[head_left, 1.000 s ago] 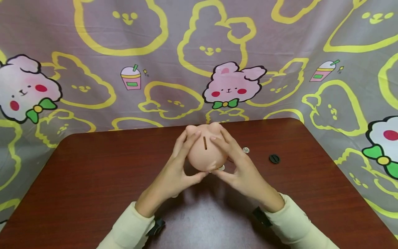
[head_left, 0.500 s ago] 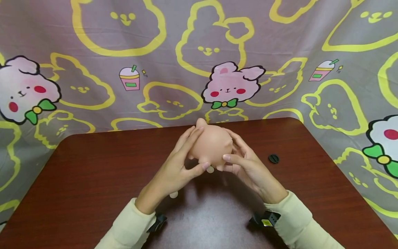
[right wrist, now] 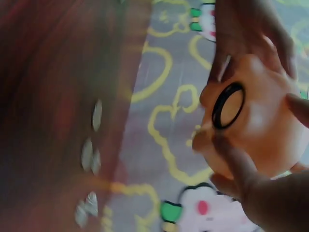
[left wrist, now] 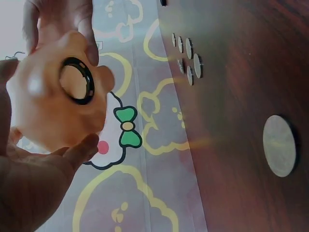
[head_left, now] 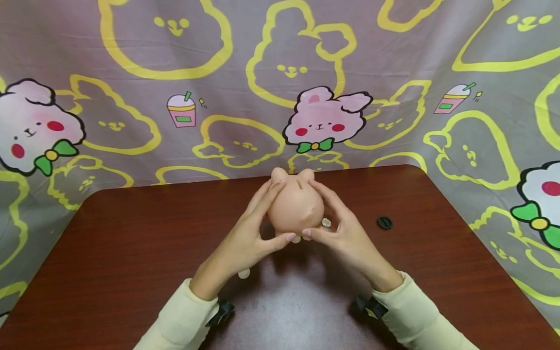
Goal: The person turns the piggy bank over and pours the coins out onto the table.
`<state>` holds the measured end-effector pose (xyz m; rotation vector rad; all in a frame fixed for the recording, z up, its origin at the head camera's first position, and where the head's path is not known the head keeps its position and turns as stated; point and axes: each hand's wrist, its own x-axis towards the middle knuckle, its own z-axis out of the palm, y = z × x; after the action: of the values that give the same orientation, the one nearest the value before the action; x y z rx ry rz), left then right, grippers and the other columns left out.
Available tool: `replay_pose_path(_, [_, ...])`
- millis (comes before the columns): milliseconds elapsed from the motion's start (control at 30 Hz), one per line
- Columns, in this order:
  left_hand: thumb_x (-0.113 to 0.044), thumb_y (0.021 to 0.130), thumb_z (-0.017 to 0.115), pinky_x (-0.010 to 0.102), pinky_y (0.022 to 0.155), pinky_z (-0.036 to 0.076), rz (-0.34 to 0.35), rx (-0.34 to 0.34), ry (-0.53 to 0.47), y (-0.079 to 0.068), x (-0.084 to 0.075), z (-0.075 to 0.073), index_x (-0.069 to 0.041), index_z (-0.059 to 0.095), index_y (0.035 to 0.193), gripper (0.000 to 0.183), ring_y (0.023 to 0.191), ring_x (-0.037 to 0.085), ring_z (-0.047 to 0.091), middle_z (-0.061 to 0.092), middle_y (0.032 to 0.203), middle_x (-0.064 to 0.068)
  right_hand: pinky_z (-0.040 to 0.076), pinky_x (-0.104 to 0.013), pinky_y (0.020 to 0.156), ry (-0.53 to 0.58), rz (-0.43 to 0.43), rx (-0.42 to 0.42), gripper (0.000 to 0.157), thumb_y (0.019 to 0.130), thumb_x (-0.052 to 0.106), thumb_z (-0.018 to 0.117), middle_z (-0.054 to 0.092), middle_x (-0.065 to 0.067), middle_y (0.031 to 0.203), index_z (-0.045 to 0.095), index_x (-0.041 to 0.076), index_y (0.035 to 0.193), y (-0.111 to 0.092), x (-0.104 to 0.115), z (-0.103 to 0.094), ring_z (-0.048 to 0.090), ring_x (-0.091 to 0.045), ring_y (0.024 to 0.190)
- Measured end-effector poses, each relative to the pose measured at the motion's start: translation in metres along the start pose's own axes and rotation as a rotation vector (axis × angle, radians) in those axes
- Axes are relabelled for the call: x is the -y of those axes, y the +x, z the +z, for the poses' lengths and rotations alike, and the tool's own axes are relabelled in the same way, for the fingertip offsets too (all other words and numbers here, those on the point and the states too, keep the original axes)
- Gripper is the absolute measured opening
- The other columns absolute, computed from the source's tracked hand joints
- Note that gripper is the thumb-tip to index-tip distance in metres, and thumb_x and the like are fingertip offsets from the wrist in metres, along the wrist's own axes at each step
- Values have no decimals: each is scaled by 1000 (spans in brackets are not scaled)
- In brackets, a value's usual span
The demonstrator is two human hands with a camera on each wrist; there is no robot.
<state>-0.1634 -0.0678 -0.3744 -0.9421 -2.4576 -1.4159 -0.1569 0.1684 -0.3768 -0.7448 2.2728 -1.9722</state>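
Observation:
A peach-coloured pig-shaped money bank (head_left: 295,209) is held up over the table, its two ears at the top and its coin slot slanting near the right ear. My left hand (head_left: 245,238) grips its left side, fingers along the flank and thumb at the lower front. On the opposite side my right hand (head_left: 354,238) holds it the same way, the thumbs nearly meeting below. Both wrist views show the bank's underside, where a black ring (left wrist: 91,84) rims a round hole between stubby feet. Below the bank lie several silvery coins (left wrist: 189,48), partly hidden in the head view.
A round black plug (head_left: 385,222) lies on the dark red-brown table (head_left: 131,243) to the right. One coin (head_left: 243,273) rests nearer, beside my left wrist. A patterned cloth (head_left: 245,97) hangs behind the table and along its sides.
The money bank has been tipped and turned between my hands; its slot left view, then reappeared farther up and right. My right hand dropped lower, then rose back to its side.

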Motion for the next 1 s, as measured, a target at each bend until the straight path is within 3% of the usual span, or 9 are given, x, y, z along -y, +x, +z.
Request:
replay_pose_path(100, [-18, 85, 89, 51, 118, 43, 27, -6, -4, 0, 1, 1, -34, 24, 167, 106, 154, 22, 35, 20, 173, -2, 57, -36, 102, -417, -273, -7, 86, 87, -4, 80, 23, -5, 174, 42, 22, 160, -1, 0, 8, 44, -30, 148])
replay_pose_path(200, [-14, 81, 92, 49, 119, 43, 50, -18, -7, -2, 3, 1, -30, 20, 168, 114, 154, 23, 34, 20, 173, 1, 61, -43, 94, -793, -524, -57, 78, 86, -5, 77, 21, -14, 174, 47, 18, 155, -2, -1, 13, 27, -41, 158])
replay_pose_path(267, [-11, 79, 93, 49, 120, 42, 60, -25, -4, -3, 4, 1, -28, 17, 169, 119, 155, 24, 34, 21, 172, 3, 64, -44, 84, -941, -607, -77, 76, 85, -3, 74, 22, -16, 174, 50, 20, 153, -3, -2, 15, 21, -46, 159])
replay_pose_path(333, [-9, 78, 93, 49, 119, 42, 57, -29, -7, -4, 6, 2, -28, 14, 169, 122, 154, 25, 35, 20, 173, 5, 64, -41, 71, -1008, -635, -82, 74, 85, -3, 70, 23, -15, 174, 51, 21, 152, -4, -1, 15, 21, -46, 159])
replay_pose_path(533, [-9, 77, 94, 51, 120, 41, 57, -31, -5, -5, 9, 4, -28, 14, 168, 122, 154, 25, 35, 20, 173, 4, 64, -38, 69, -1039, -623, -69, 69, 88, -2, 66, 26, -18, 172, 53, 22, 152, -4, 0, 16, 20, -46, 159])
replay_pose_path(733, [-10, 77, 94, 52, 122, 37, 61, -36, -5, -5, 11, 5, -28, 16, 168, 122, 156, 24, 33, 21, 172, 4, 64, -40, 69, -1008, -609, -77, 73, 85, -2, 71, 26, -16, 172, 52, 21, 152, -5, -1, 15, 24, -48, 158])
replay_pose_path(867, [-12, 78, 93, 54, 121, 39, 49, -30, -30, -6, 11, 5, -30, 18, 168, 118, 155, 23, 32, 20, 173, 1, 63, -48, 87, -883, -554, -96, 83, 81, 1, 85, 28, -15, 172, 49, 19, 154, -4, 0, 14, 32, -44, 155])
replay_pose_path(933, [-12, 80, 92, 55, 120, 39, 34, -28, -55, -6, 11, 5, -31, 20, 168, 115, 155, 23, 32, 19, 173, 1, 59, -49, 98, -779, -491, -103, 89, 79, 5, 90, 29, -15, 171, 47, 17, 156, -3, 2, 13, 37, -40, 154])
replay_pose_path(1000, [-13, 82, 90, 56, 119, 39, 15, -29, -74, -6, 11, 4, -32, 21, 167, 111, 154, 25, 35, 19, 173, 1, 59, -44, 99, -634, -380, -105, 90, 80, 6, 91, 34, -12, 170, 45, 18, 158, -3, 5, 12, 47, -34, 148])
